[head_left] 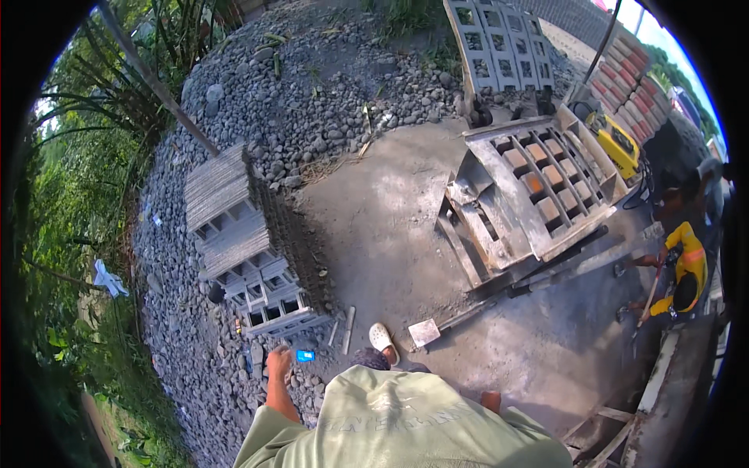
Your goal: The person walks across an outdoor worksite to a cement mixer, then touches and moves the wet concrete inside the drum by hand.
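My left hand (278, 361) hangs low beside my body with its fingers loosely apart and nothing seen in it. Just right of it, a small blue packet (305, 356) lies on the stones. A bit of my right arm (491, 401) shows beside my shirt, but the hand itself is hidden. My foot in a white clog (381, 337) is on the concrete ground. Ahead to the left rises a stack of grey hollow blocks (269, 300). To the right stands a metal block mould machine (507, 195) with a grid of square openings.
A flat square-ended tool (425, 332) lies ahead of me. Two narrow strips (349, 331) lie near the stack. At right, a person in yellow (686, 261) bends over a long handle. Loose stones (312, 93) cover the far left; a yellow machine (618, 146) stands behind the mould.
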Demonstrator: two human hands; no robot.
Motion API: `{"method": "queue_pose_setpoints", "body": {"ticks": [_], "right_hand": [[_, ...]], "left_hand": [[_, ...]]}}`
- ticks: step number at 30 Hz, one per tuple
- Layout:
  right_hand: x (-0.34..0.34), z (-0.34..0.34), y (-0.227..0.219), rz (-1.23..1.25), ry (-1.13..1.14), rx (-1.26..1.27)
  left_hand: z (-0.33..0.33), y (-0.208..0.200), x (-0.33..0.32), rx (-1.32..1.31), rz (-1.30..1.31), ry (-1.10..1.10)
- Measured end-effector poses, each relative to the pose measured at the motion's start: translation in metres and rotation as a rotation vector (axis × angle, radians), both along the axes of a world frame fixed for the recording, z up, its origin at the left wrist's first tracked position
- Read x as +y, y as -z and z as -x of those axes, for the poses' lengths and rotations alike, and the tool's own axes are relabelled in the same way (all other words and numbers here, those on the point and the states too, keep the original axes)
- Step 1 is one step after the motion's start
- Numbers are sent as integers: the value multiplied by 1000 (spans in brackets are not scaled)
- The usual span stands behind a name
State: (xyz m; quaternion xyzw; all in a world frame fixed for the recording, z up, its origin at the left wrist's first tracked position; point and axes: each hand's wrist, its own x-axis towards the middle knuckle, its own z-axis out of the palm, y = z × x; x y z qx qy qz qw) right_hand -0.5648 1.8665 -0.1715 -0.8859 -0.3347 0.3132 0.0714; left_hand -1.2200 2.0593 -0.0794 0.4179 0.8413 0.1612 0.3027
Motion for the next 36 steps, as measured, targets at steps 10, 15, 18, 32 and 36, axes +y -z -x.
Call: {"method": "queue_pose_setpoints", "body": {"ticks": [10, 15, 18, 32, 36], "right_hand": [[327, 92, -39, -83, 119, 201], [491, 105, -9, -107, 389, 339], [583, 116, -16, -98, 430, 468], [1032, 93, -63, -353, 151, 221], [1067, 58, -80, -183, 343, 287]], "left_hand": [[-108, -147, 439, -72, -443, 625], [-35, -107, 569, 185, -461, 583], [21, -50, 601, 80, -50, 341], [52, 74, 905, 350, 400, 870], [-57, 68, 1096, 180, -30, 770]]}}
